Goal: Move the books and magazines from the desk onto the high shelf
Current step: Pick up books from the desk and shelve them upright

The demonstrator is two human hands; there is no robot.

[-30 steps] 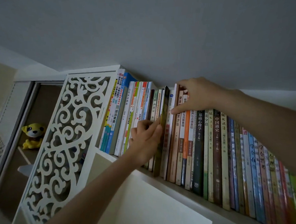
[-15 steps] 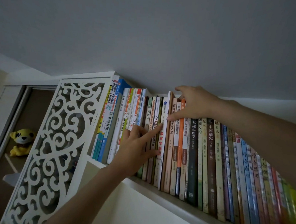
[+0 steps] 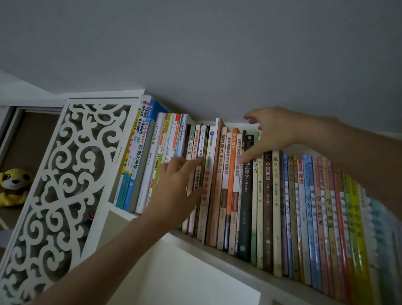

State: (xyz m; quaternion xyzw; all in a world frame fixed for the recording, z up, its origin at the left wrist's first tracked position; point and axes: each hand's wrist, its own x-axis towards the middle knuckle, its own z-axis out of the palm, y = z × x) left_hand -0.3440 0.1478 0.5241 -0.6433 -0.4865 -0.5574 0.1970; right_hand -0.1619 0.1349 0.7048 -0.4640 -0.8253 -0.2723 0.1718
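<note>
Row of books [image 3: 269,202] upright on high white shelf [image 3: 215,251], spines outward, close under grey ceiling [image 3: 201,47]. Left hand [image 3: 177,188] raised against spines left of centre, fingers straight and spread, released, grasping nothing; index fingertip touching a thin dark-green spine [image 3: 205,152] just beside a white-spined book [image 3: 210,176]. Right hand [image 3: 270,135] over tops of books further right, fingers loosely extended, thumb pointing left above the row, index finger pointing down over a black-spined psychology book [image 3: 246,201]; released, nothing held. An orange-spined book [image 3: 232,172] between the two hands. Leftmost books leaning against white carved lattice panel [image 3: 61,180]. Yellow plush toy [image 3: 12,186] seated in brown cupboard recess at far left, well apart from the books.
</note>
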